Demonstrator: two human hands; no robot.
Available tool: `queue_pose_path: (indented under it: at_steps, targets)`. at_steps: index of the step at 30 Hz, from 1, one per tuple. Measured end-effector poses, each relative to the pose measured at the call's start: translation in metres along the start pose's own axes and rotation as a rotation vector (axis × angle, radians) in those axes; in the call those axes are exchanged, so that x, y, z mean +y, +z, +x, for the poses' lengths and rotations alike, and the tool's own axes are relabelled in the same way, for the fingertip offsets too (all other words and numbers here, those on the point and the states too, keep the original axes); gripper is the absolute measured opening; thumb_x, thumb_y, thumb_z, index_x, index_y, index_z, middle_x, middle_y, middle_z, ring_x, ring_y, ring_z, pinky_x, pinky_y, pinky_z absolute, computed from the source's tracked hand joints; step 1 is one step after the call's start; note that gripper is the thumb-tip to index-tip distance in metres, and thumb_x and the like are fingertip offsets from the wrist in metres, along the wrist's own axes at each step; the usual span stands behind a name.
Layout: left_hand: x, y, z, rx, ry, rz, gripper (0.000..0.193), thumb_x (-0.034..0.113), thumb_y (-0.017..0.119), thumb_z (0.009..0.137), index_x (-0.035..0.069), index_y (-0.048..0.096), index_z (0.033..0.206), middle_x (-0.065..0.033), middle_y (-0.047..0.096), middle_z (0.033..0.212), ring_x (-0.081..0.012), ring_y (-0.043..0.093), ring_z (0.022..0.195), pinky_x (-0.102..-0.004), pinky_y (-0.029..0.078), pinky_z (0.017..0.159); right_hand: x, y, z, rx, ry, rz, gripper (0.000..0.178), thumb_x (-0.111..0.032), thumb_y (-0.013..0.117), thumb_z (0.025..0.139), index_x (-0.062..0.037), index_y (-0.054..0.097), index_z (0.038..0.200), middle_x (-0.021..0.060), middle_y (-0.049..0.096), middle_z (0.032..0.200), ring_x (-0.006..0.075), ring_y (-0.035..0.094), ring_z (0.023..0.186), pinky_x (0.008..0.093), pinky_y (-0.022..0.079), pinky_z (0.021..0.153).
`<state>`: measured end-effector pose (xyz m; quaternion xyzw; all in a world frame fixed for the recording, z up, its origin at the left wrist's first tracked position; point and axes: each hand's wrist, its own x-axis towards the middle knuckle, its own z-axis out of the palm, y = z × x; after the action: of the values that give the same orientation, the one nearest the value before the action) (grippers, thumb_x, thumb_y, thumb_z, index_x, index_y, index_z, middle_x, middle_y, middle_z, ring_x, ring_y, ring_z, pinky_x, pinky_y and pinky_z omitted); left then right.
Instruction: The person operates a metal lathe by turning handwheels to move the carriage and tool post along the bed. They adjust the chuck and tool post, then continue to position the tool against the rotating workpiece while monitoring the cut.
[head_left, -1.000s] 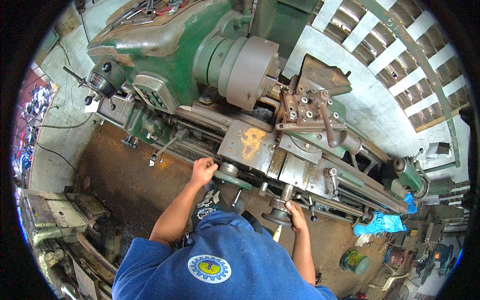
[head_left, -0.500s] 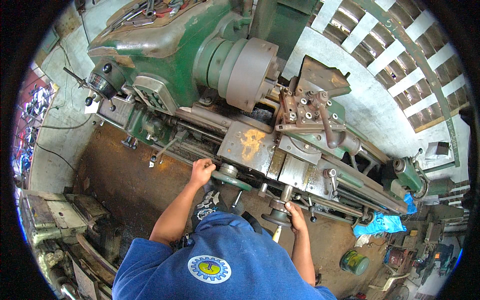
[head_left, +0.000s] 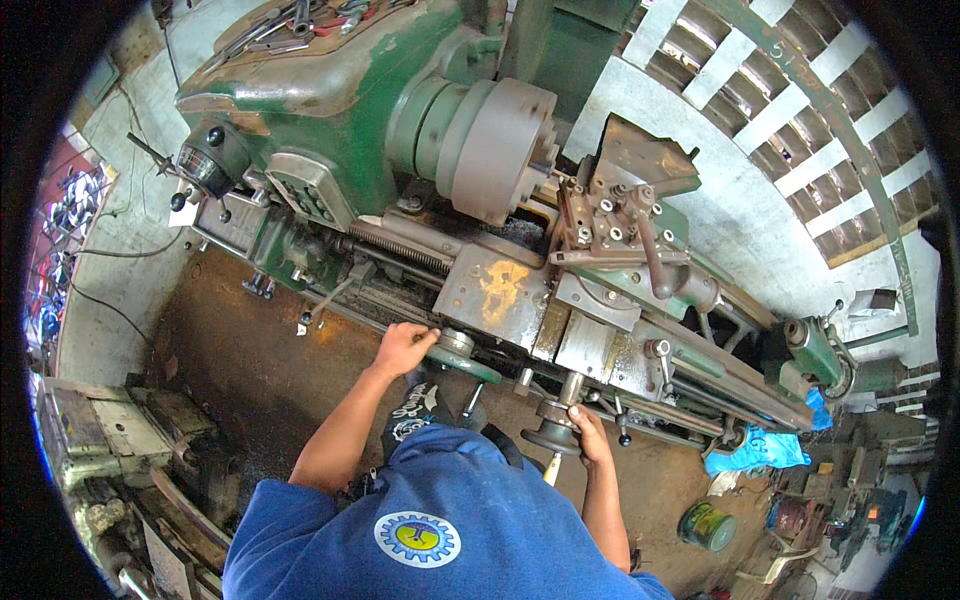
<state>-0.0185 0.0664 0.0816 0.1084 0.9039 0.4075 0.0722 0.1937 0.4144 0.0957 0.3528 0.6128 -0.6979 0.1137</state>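
A large green lathe point(head_left: 330, 120) stretches across the view. My left hand point(head_left: 403, 350) is closed on the rim of the green carriage handwheel point(head_left: 468, 368), at its left edge. That wheel's metal crank handle point(head_left: 473, 399) points down and is free of my fingers. To the right, my right hand point(head_left: 590, 432) grips the smaller dark cross-slide handwheel point(head_left: 551, 432), thumb on its near side; some fingers are hidden. Above the hands lie the carriage point(head_left: 497, 290) with a yellowish stain and the tool post point(head_left: 608, 222). The grey chuck point(head_left: 497, 150) faces the tool post.
Several wrenches and other tools point(head_left: 290, 28) lie on top of the headstock. A tailstock point(head_left: 812, 350) stands at the bed's far right, near a blue plastic bag point(head_left: 760, 450). A green bucket point(head_left: 707, 526) sits on the floor at right. Another machine point(head_left: 110, 430) stands at left.
My left hand has shifted slightly downward with its grip on the handwheel rim. My right hand stays on the smaller handwheel, almost unmoved.
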Motion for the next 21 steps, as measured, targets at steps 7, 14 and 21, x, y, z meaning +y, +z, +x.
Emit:
queue_pose_path:
  at_steps: [7,14,21]
  targets:
    - [0.029,-0.006,0.007,-0.183,-0.006,0.23,0.042,0.041,0.064,0.078,0.001,0.066,0.065,-0.0226,0.06,0.065,-0.0411,0.061,0.069,-0.0482,0.048,0.066,-0.01,0.006,-0.007,0.059,0.014,-0.034,0.07,-0.042,0.076,0.076,0.0034,0.055,0.126,0.0176,0.061,0.117,0.0257,0.056,0.111,0.0377,0.041,0.097]
    - [0.027,-0.004,0.007,-0.138,-0.038,0.227,0.042,0.041,0.065,0.074,0.001,0.064,0.06,-0.0226,0.059,0.063,-0.0403,0.061,0.068,-0.0472,0.05,0.064,-0.018,0.012,-0.014,0.051,0.001,-0.031,0.067,-0.045,0.073,0.077,0.0016,0.057,0.123,0.0158,0.059,0.119,0.0262,0.053,0.113,0.0388,0.039,0.098]
    - [0.021,-0.003,0.008,-0.124,-0.07,0.172,0.039,0.035,0.065,0.073,-0.002,0.061,0.063,-0.0251,0.054,0.063,-0.0414,0.059,0.064,-0.0468,0.045,0.06,-0.023,0.013,-0.017,0.022,-0.013,-0.012,0.062,-0.043,0.073,0.078,0.0014,0.059,0.119,0.0132,0.061,0.113,0.024,0.054,0.107,0.0375,0.04,0.094]
